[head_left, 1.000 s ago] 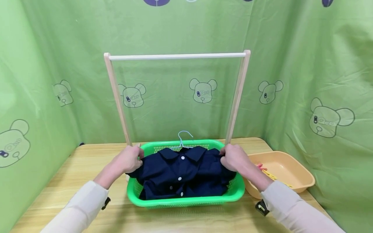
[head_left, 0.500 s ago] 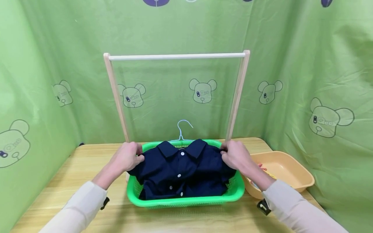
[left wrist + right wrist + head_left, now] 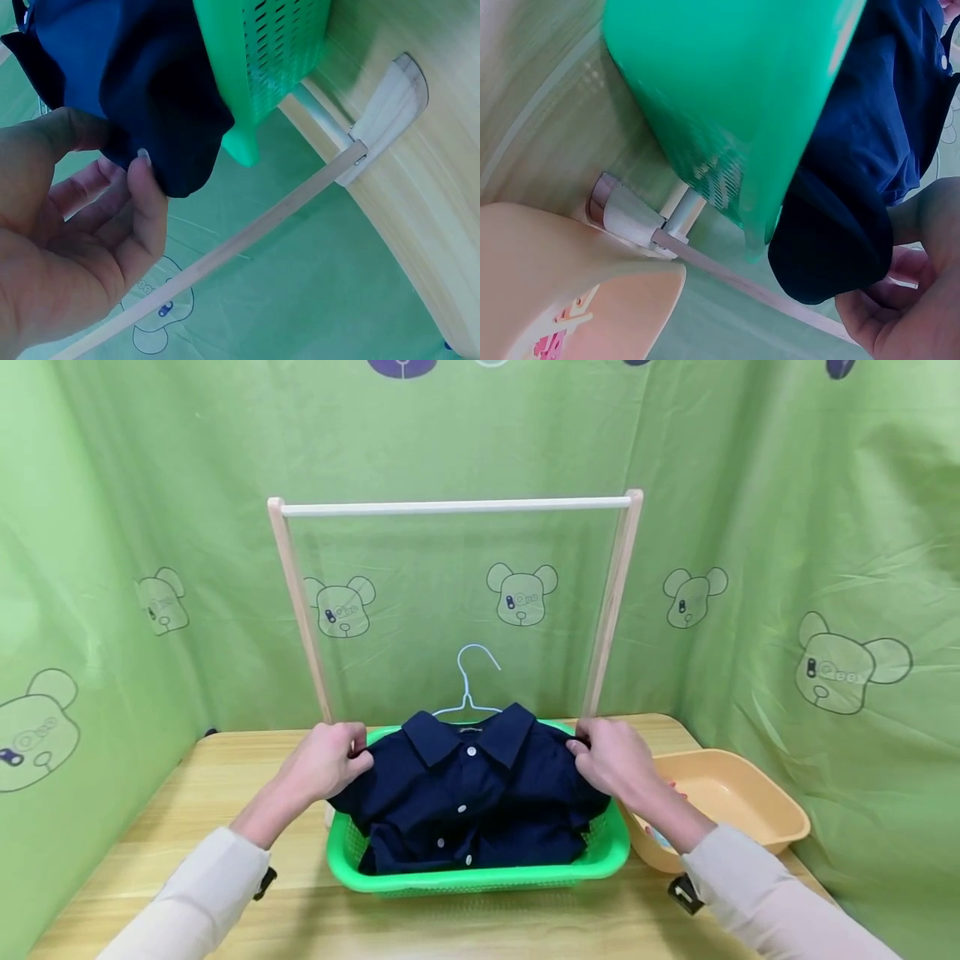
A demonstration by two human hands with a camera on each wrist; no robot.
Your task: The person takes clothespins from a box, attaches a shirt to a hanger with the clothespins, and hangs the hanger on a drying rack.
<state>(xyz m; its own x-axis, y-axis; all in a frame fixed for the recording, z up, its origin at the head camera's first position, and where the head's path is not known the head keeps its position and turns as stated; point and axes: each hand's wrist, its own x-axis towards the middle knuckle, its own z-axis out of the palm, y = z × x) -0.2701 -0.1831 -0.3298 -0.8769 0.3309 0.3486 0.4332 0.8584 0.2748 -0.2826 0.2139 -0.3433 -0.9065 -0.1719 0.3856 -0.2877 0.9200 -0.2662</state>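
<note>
A dark navy shirt (image 3: pixel 495 802) with white buttons and a collar lies partly in the green basket (image 3: pixel 480 883), its upper part lifted above the rim. My left hand (image 3: pixel 330 760) pinches one shoulder of it between thumb and fingers; the left wrist view shows the sleeve end hanging just below the fingertips. At the other shoulder my right hand (image 3: pixel 615 760) pinches the cloth likewise, as the right wrist view also shows. Out of the collar rises a pale blue wire hanger (image 3: pixel 467 693), its hook pointing up; most of its body is hidden inside the shirt.
Behind the basket stands a wooden rack with a white crossbar (image 3: pixel 450 507); its foot (image 3: pixel 386 112) rests on the table (image 3: pixel 225 793). An orange basin (image 3: pixel 731 793) holding small coloured clothespins (image 3: pixel 562 326) sits at the right, partly under my right forearm. A green curtain encloses the table.
Both hands have raised the shirt's shoulders slightly. The collar and hanger have come up, so more of the hanger shows above the collar. The basket has stayed in place.
</note>
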